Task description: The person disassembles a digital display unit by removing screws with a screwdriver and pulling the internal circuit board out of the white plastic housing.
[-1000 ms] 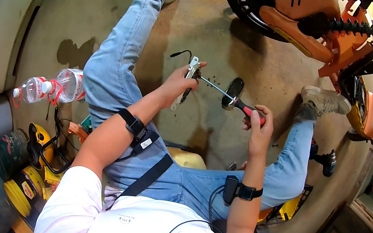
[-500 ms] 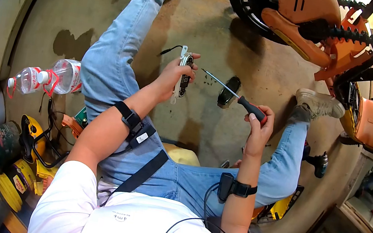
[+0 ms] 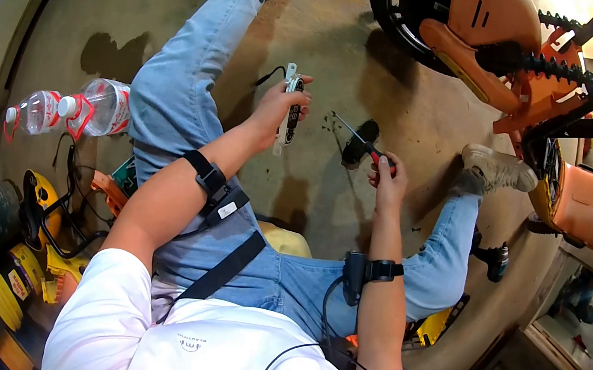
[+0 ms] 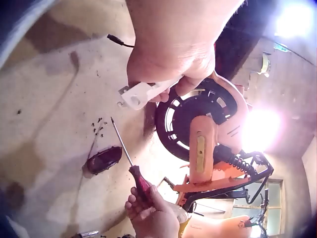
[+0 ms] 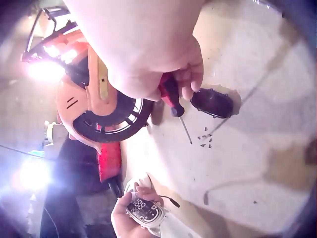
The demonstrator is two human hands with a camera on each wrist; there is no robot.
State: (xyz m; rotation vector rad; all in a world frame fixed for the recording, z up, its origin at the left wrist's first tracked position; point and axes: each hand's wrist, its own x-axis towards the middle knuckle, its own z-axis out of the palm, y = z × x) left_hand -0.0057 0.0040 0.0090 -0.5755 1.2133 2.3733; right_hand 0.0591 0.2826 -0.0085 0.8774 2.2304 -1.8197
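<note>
My left hand (image 3: 274, 109) grips a small display unit (image 3: 292, 120) with a pale mounting bracket. Its dark face with printed digits (image 5: 141, 203) shows in the right wrist view, and a short black cable (image 3: 271, 76) sticks out beside it. In my right hand (image 3: 391, 181) is a screwdriver (image 4: 141, 184) with a red and black handle, its tip pointing forward and left, apart from the unit. On the floor under the shaft lies a dark oval cover (image 5: 213, 103). Several small screws (image 5: 205, 139) are scattered near that cover.
An orange two-wheeler (image 3: 488, 21) with a black wheel stands ahead on the right. Two clear plastic bottles (image 3: 101, 109) are left of my leg, near yellow tools (image 3: 41, 209). A power drill (image 3: 492, 258) lies by my right leg.
The screwdriver tip was at the display unit and is now away from it. My left hand has drawn left and turned the unit. My right hand has shifted slightly left and forward.
</note>
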